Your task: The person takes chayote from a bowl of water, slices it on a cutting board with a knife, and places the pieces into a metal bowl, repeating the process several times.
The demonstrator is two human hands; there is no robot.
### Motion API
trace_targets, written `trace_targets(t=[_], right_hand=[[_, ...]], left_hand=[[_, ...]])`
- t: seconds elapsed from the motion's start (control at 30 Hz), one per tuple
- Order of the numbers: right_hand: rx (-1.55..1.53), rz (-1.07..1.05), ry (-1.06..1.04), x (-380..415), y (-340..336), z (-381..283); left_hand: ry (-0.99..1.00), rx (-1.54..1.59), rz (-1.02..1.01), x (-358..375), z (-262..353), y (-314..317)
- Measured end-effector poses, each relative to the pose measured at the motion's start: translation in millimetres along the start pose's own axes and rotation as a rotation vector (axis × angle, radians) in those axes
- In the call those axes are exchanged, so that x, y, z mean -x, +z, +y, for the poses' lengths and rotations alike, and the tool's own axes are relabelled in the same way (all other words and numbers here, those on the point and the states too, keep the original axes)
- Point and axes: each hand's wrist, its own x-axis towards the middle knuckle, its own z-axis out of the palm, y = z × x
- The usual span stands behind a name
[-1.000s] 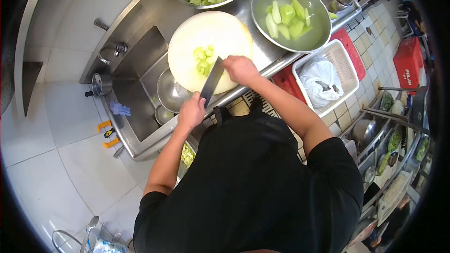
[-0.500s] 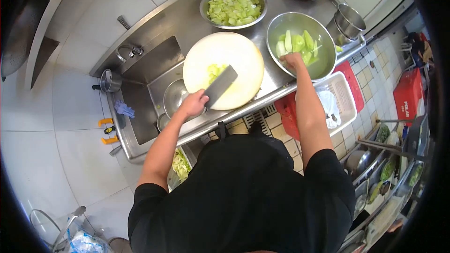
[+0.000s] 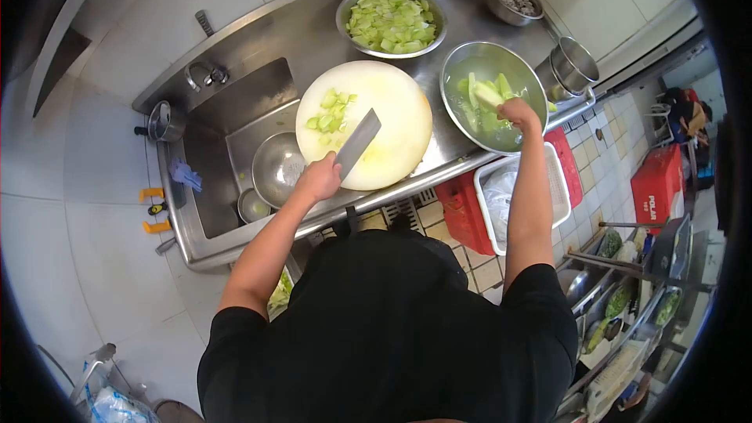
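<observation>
My left hand (image 3: pixel 319 180) is wrapped round the handle of a cleaver (image 3: pixel 358 143), whose broad blade lies over the round white cutting board (image 3: pixel 392 102). Small cut pieces of pale green vegetable (image 3: pixel 332 112) are heaped on the board's left part, beyond the blade. Over the right side of a steel bowl of water (image 3: pixel 468 128), my right hand (image 3: pixel 520 113) grips a pale green vegetable piece (image 3: pixel 489 95). More long green vegetable pieces (image 3: pixel 468 88) sit in the water below it.
A bowl of chopped green vegetable (image 3: pixel 392 23) stands behind the board. A sink (image 3: pixel 211 188) with a steel bowl (image 3: pixel 276 168) lies left. At the back right are a bowl of greyish bits (image 3: pixel 515 0) and steel pots (image 3: pixel 574 64). A white basket (image 3: pixel 562 196) sits below the counter.
My right hand has shifted from the bowl's near left to its right side, lifting a vegetable piece. The cut pieces lie farther left on the board. The cleaver stays in my left hand.
</observation>
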Motion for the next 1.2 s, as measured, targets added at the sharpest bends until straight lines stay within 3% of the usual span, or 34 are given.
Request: trace_targets(t=[0.03,0.13,0.23,0.43,0.53,0.57,0.63,0.77,0.87,0.97,1.0,1.07,1.2], right_hand=[[-0.225,-0.003,0.115,12.3,-10.3,-5.6],[-0.540,0.160,0.132,34.2,-39.7,-3.7],[0.015,0.621,0.098,43.4,-43.5,-10.2],[-0.101,0.588,-0.232,52.8,10.1,-55.1],[-0.132,0.331,-0.343,87.0,51.4,-127.5],[-0.114,0.554,-0.535,88.5,90.8,-135.8],[-0.079,0.358,-0.575,102.5,128.7,-164.6],[0.070,0.349,-0.683,126.3,201.0,-175.9],[0.214,0.441,-0.643,153.1,200.9,-191.0],[-0.024,0.335,-0.912,153.7,184.7,-213.2],[0.042,0.262,-0.949,146.0,184.6,-220.0],[0.144,0.152,-0.885,132.3,188.0,-231.5],[0.161,0.096,-0.862,130.9,191.1,-241.7]], left_hand=[[-0.003,-0.009,-0.007,2.6,3.0,-4.1],[0.001,-0.006,-0.005,20.7,19.3,-26.6],[0.050,0.067,0.011,34.7,26.9,-23.8],[0.262,0.092,-0.035,16.1,-35.4,15.7],[0.074,-0.004,-0.027,17.6,-37.4,-21.2],[0.037,-0.043,-0.005,14.5,-40.1,-29.6],[-0.002,-0.040,0.071,-0.2,-52.1,-33.7],[-0.012,-0.045,0.122,-3.2,-35.5,-47.0],[-0.094,-0.024,0.144,22.6,4.7,-57.3],[-0.074,-0.023,0.146,34.6,18.9,-44.0],[-0.093,-0.034,0.097,38.0,26.7,-44.1],[-0.091,-0.097,0.026,23.7,7.5,-16.6],[-0.134,-0.119,-0.037,37.0,29.0,-36.7]])
